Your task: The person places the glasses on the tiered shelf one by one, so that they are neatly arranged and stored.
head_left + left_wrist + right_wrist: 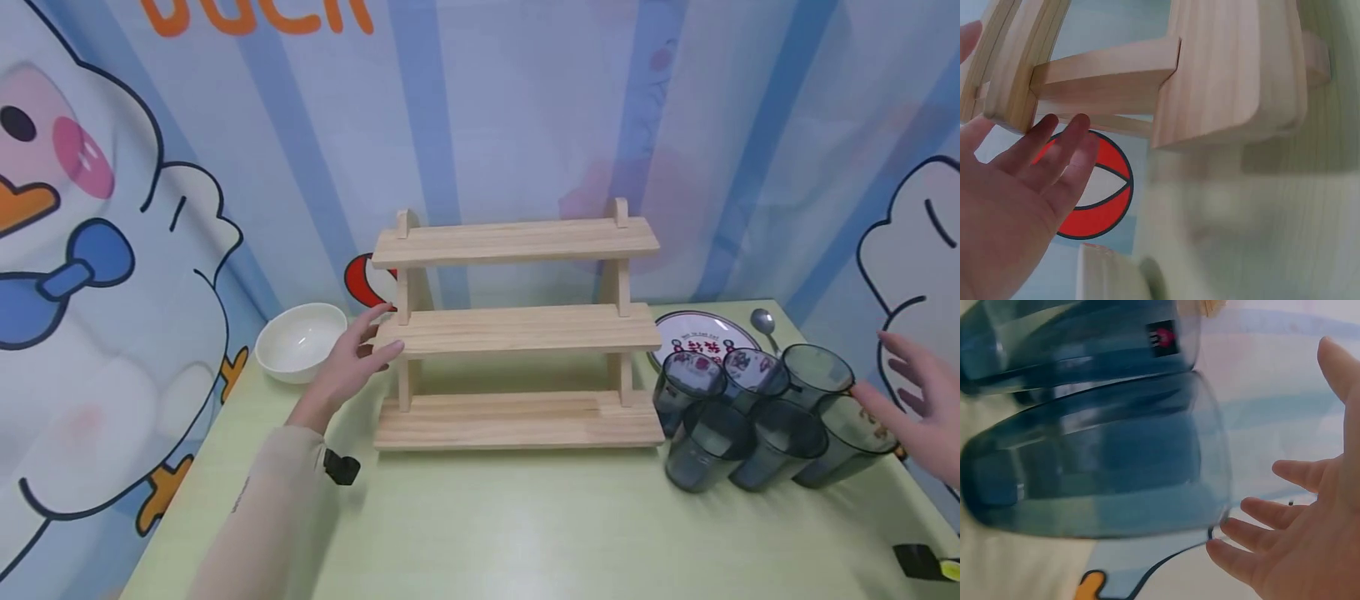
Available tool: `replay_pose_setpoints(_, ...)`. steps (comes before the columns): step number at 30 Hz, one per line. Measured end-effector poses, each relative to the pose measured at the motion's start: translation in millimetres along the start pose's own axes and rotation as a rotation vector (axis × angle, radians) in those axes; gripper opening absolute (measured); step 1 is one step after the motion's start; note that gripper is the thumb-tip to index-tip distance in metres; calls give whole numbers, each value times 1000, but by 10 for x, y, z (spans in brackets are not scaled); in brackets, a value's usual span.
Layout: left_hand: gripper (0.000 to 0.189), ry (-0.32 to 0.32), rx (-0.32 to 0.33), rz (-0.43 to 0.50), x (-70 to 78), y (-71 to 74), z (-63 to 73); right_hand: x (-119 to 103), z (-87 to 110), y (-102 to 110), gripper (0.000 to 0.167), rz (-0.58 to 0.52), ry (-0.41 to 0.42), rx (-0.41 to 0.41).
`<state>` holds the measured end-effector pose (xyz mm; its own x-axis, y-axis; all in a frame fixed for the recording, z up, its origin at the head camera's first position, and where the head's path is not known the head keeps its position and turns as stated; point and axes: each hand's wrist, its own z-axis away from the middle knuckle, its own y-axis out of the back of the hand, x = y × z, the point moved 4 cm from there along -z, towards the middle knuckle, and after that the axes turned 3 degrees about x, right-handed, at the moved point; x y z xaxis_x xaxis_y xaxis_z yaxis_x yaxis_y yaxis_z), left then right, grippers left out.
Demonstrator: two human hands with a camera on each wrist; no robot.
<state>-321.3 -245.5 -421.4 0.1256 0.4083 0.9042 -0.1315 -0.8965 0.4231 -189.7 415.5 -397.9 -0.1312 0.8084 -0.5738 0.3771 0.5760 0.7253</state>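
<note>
A three-tier wooden display shelf stands on the table. My left hand is at the left end of its middle board, thumb in front and fingers spread toward the back; in the left wrist view the fingers are loosely extended by the board's end, and firm contact cannot be told. At the right, several dark translucent tumblers stand upright in a cluster. Beside the rightmost tumbler is my right hand, its fingers spread near the rim and holding nothing.
A white bowl sits left of the shelf, behind my left forearm. Behind the tumblers lie a printed plate and a metal spoon. A cartoon-printed curtain hangs along the table's back edge.
</note>
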Motion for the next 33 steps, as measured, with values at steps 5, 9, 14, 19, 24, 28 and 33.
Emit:
replay_pose_setpoints(5,66,7,31,161,-65,-39,1,214,247,-85,72,-62,-119,-1)
replay_pose_setpoints(9,65,37,46,220,-92,-68,-21,382,430,-165,72,-112,-166,-11)
replay_pose_setpoints(14,63,46,60,240,-113,-92,-33,542,591,-289,78,-190,-155,-18)
replay_pose_setpoints(19,61,45,62,284,-148,-117,-34,582,635,-372,89,-242,-143,9)
replay_pose_setpoints(24,59,58,88,299,-200,-110,-22,592,625,-463,88,-218,-205,22)
replay_pose_setpoints(28,59,58,98,312,-217,-109,-18,624,610,-501,83,-210,-243,51)
replay_pose_setpoints(33,60,43,101,337,-206,-134,-37,704,627,-502,79,-232,-210,138)
